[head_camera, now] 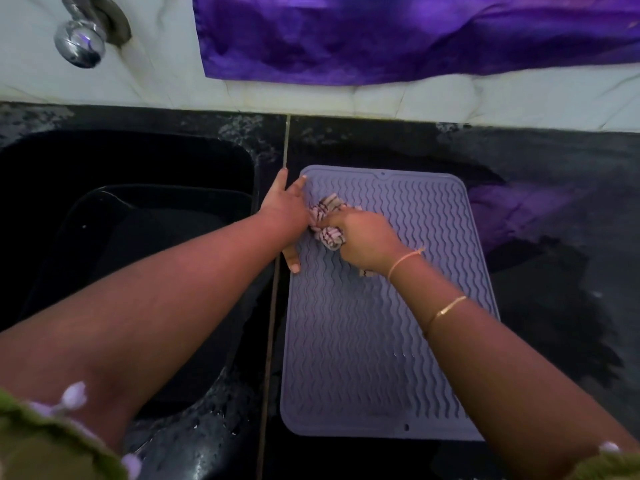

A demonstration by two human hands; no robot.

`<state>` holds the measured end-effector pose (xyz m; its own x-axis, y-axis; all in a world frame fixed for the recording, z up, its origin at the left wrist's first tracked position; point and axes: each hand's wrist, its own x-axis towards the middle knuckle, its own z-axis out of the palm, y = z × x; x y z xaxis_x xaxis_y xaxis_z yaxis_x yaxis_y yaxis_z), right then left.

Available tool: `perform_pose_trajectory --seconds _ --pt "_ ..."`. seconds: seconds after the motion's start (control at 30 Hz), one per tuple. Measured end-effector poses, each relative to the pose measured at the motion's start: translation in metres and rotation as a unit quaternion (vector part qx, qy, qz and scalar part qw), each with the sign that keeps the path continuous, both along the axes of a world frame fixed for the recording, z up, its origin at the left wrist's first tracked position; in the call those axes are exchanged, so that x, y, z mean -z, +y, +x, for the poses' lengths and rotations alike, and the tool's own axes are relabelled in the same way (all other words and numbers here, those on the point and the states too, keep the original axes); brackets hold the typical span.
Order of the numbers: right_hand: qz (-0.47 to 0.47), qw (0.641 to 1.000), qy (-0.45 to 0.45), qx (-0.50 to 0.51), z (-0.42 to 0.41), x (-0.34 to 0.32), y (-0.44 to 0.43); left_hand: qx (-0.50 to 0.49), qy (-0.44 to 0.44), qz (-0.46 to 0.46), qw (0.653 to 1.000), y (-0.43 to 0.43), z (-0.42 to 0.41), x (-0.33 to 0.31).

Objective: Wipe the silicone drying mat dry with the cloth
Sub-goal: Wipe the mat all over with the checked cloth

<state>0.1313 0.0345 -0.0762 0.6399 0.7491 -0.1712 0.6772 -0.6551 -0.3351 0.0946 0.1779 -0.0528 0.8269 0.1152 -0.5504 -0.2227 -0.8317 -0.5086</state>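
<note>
A lilac silicone drying mat with wavy ridges lies on the black counter, right of the sink. My right hand is closed around a bunched striped cloth and presses it on the mat's upper left part. My left hand rests flat with fingers spread over the mat's left edge, its thumb lying on the mat lower down. Part of the cloth is hidden under my right hand; a small end shows by the wrist.
A black sink with a dark tub in it sits to the left. A chrome tap hangs on the white tiled wall. Purple fabric hangs at the back. The black counter right of the mat looks wet.
</note>
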Motion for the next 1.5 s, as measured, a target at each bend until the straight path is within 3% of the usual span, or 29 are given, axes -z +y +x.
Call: perform_pose_trajectory --seconds 0.1,0.17,0.3,0.37,0.5,0.73,0.97,1.13,1.3,1.5 --pt "-0.002 0.993 0.112 0.024 0.007 -0.018 -0.003 0.0 -0.006 0.0 1.0 0.002 -0.002 -0.001" --pt "0.072 0.975 0.189 0.089 0.022 -0.031 0.004 0.004 -0.009 -0.007 1.0 0.003 -0.004 -0.001" --pt "0.176 0.956 0.128 0.197 0.06 -0.049 0.026 0.005 0.002 0.008 1.0 0.004 -0.003 -0.002" --pt "0.153 0.963 0.107 0.193 0.063 -0.043 0.034 0.007 -0.011 0.006 1.0 0.005 -0.004 0.0" --pt "0.018 0.988 0.052 0.146 0.036 -0.006 0.038 -0.007 -0.023 -0.001 1.0 0.005 -0.004 0.003" --pt "0.006 0.998 -0.015 0.068 -0.036 0.004 0.003 -0.022 -0.033 -0.015 0.999 0.0 -0.003 -0.004" --pt "-0.034 0.999 0.035 0.008 -0.084 -0.007 -0.032 -0.066 -0.064 -0.038 0.995 -0.001 -0.013 -0.006" --pt "0.044 0.978 0.18 0.093 -0.049 -0.039 -0.021 -0.058 -0.115 -0.092 0.987 -0.003 -0.04 -0.004" --pt "0.126 0.969 0.107 0.181 -0.019 -0.053 0.003 -0.107 -0.11 -0.267 0.952 0.002 -0.064 0.006" --pt "-0.046 0.995 0.025 0.083 -0.067 -0.02 0.0 -0.158 -0.008 -0.299 0.941 0.014 -0.068 0.016"
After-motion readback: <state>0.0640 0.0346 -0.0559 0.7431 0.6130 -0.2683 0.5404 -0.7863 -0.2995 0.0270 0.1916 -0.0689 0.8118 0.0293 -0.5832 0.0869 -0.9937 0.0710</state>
